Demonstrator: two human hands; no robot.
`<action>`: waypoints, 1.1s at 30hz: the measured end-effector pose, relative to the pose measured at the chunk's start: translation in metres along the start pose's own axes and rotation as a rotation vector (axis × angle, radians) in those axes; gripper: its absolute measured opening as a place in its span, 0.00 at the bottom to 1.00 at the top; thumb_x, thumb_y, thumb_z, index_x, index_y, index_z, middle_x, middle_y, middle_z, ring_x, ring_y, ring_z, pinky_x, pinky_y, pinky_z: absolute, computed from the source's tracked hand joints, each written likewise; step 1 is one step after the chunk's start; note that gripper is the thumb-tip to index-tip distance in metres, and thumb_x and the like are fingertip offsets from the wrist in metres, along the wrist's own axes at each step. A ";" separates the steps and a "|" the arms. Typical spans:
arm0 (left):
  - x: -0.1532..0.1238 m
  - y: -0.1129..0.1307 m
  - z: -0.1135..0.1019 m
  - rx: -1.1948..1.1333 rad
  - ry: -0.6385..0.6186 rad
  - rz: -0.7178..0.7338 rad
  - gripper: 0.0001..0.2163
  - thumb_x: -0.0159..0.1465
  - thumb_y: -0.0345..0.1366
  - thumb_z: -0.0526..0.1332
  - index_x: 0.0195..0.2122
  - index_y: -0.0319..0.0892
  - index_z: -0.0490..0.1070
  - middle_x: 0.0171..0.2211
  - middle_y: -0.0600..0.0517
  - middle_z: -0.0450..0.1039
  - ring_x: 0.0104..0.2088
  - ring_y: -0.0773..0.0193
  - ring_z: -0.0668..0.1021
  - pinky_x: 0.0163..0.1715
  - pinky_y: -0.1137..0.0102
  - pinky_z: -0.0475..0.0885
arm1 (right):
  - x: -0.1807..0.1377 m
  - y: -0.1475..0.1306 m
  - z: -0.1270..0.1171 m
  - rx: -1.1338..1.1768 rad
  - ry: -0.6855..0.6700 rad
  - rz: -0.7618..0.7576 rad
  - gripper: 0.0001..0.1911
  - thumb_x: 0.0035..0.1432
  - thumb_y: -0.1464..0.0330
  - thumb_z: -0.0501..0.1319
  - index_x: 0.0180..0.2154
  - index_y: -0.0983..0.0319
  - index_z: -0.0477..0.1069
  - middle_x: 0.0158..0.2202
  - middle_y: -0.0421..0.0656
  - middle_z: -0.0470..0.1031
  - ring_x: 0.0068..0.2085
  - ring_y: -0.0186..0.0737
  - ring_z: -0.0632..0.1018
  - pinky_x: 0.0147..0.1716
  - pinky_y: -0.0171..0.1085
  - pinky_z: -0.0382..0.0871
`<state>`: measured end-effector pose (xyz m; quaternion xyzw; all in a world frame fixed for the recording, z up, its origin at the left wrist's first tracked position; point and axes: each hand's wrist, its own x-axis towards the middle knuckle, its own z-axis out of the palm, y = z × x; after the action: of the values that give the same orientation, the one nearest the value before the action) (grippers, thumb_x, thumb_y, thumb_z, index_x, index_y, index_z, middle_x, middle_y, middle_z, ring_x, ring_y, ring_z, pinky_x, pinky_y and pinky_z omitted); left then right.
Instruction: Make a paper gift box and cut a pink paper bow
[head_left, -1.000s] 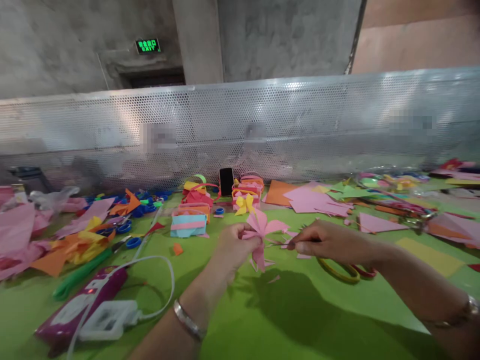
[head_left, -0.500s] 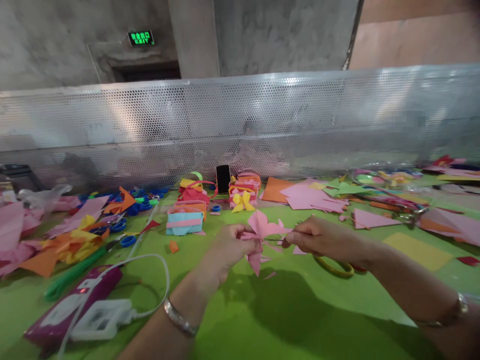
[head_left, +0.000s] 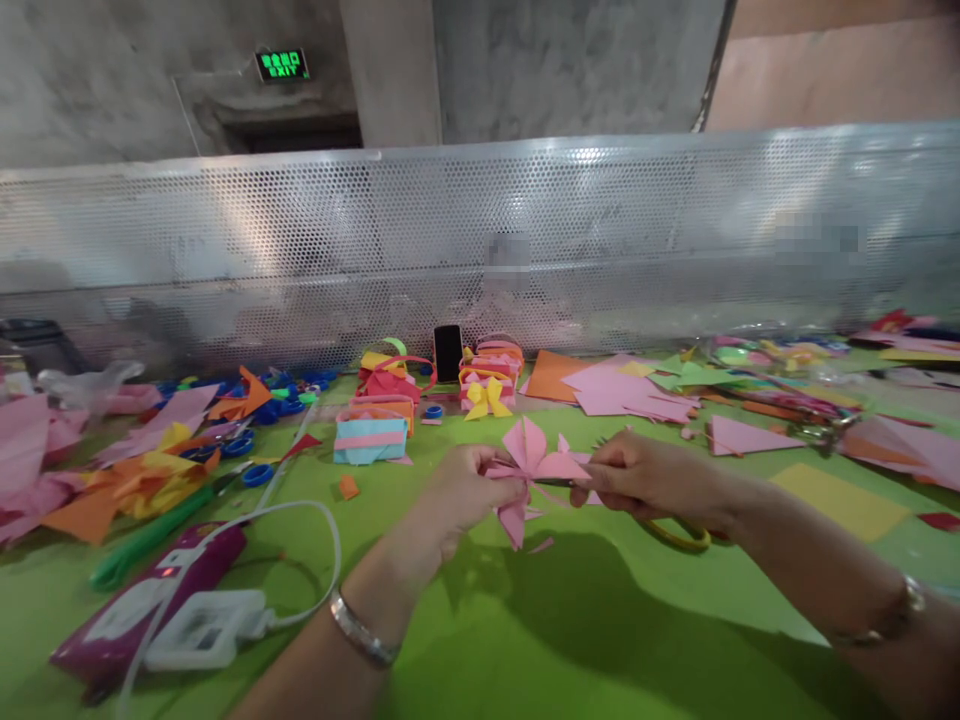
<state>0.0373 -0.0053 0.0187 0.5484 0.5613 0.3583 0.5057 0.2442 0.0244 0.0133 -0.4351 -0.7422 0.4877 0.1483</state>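
My left hand (head_left: 465, 495) pinches a pink paper flower (head_left: 529, 460) near its centre, thumb in front and fingers behind. Its folded petals spread upward, down and to the right. My right hand (head_left: 652, 478) is closed at the tip of the right petal. A thin dark blade lies along that petal's lower edge and runs into my right fingers. Below the palm shows a yellow loop handle (head_left: 679, 537), so the tool looks like scissors, mostly hidden by the hand. Small pink paper scraps (head_left: 541, 546) lie under the flower.
Behind the flower stand small paper baskets (head_left: 370, 440) and an upright phone (head_left: 448, 352). Coloured paper sheets (head_left: 622, 385) lie at the back right. At left are crumpled paper (head_left: 150, 490), blue-handled scissors (head_left: 238, 445) and a purple power strip (head_left: 150, 610) with a white cable.
The flower has turned in my left hand, so its petals face me more openly. My right fingers have moved slightly right, and the blade now lies against the right petal.
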 end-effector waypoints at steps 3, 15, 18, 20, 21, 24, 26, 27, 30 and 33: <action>0.000 -0.001 0.000 0.001 -0.008 -0.006 0.08 0.46 0.31 0.65 0.30 0.40 0.73 0.27 0.52 0.76 0.29 0.64 0.76 0.33 0.71 0.67 | -0.001 -0.001 0.001 0.047 -0.021 0.008 0.22 0.54 0.52 0.56 0.31 0.65 0.73 0.16 0.31 0.52 0.16 0.23 0.50 0.15 0.29 0.40; 0.000 -0.001 0.001 0.018 -0.036 0.010 0.05 0.46 0.28 0.63 0.26 0.39 0.74 0.24 0.54 0.74 0.25 0.67 0.73 0.30 0.72 0.65 | 0.000 -0.007 0.002 0.025 -0.007 0.029 0.23 0.53 0.52 0.56 0.29 0.66 0.74 0.14 0.32 0.54 0.15 0.23 0.52 0.14 0.29 0.41; -0.002 0.001 0.001 0.022 -0.024 0.016 0.04 0.46 0.28 0.63 0.25 0.40 0.74 0.24 0.53 0.75 0.27 0.66 0.74 0.31 0.71 0.66 | 0.001 -0.003 0.002 0.052 -0.027 0.018 0.23 0.53 0.51 0.56 0.30 0.66 0.74 0.15 0.32 0.54 0.15 0.23 0.52 0.14 0.29 0.41; -0.003 0.003 0.001 0.025 -0.017 0.014 0.04 0.47 0.28 0.63 0.25 0.40 0.74 0.24 0.53 0.75 0.27 0.66 0.74 0.31 0.71 0.66 | 0.002 0.000 0.002 0.073 -0.040 0.013 0.24 0.53 0.51 0.56 0.31 0.66 0.74 0.15 0.31 0.53 0.15 0.23 0.51 0.14 0.29 0.40; -0.003 0.003 0.001 0.026 -0.016 0.012 0.04 0.47 0.28 0.63 0.25 0.40 0.74 0.24 0.53 0.75 0.27 0.66 0.74 0.31 0.72 0.66 | 0.002 0.000 0.002 0.077 -0.044 0.014 0.24 0.53 0.51 0.56 0.31 0.67 0.73 0.15 0.31 0.53 0.15 0.23 0.51 0.14 0.29 0.40; -0.003 0.003 0.001 0.034 -0.014 0.008 0.03 0.47 0.28 0.63 0.25 0.39 0.74 0.24 0.53 0.74 0.26 0.67 0.74 0.30 0.72 0.66 | 0.003 -0.001 0.002 0.080 -0.039 0.021 0.22 0.53 0.52 0.57 0.31 0.66 0.73 0.15 0.31 0.53 0.15 0.23 0.51 0.14 0.29 0.41; -0.002 0.002 0.001 0.026 -0.021 0.016 0.03 0.47 0.27 0.63 0.24 0.39 0.74 0.23 0.53 0.74 0.26 0.67 0.73 0.30 0.72 0.66 | 0.002 -0.003 0.003 0.078 -0.029 0.026 0.22 0.53 0.53 0.57 0.30 0.66 0.73 0.15 0.32 0.54 0.15 0.22 0.51 0.14 0.29 0.41; -0.002 0.001 0.001 0.020 -0.022 0.019 0.03 0.47 0.27 0.63 0.25 0.39 0.74 0.23 0.53 0.75 0.26 0.67 0.73 0.30 0.72 0.66 | 0.002 -0.004 0.003 0.079 -0.027 0.028 0.21 0.53 0.53 0.57 0.30 0.66 0.73 0.15 0.32 0.54 0.15 0.22 0.51 0.14 0.29 0.41; -0.001 0.000 0.001 0.008 -0.035 0.031 0.05 0.46 0.26 0.63 0.26 0.39 0.74 0.24 0.54 0.75 0.25 0.68 0.73 0.30 0.73 0.66 | 0.001 -0.006 0.003 0.081 -0.028 0.031 0.21 0.54 0.54 0.57 0.30 0.66 0.73 0.15 0.32 0.54 0.15 0.22 0.51 0.14 0.29 0.40; -0.002 0.001 0.001 0.016 -0.028 0.031 0.06 0.46 0.26 0.63 0.26 0.39 0.74 0.23 0.54 0.74 0.25 0.68 0.72 0.29 0.73 0.66 | 0.001 -0.005 0.002 0.088 -0.031 0.028 0.21 0.53 0.53 0.57 0.30 0.66 0.73 0.15 0.31 0.54 0.15 0.22 0.51 0.14 0.29 0.40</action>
<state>0.0381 -0.0067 0.0202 0.5661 0.5486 0.3537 0.5035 0.2398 0.0227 0.0162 -0.4309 -0.7160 0.5287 0.1489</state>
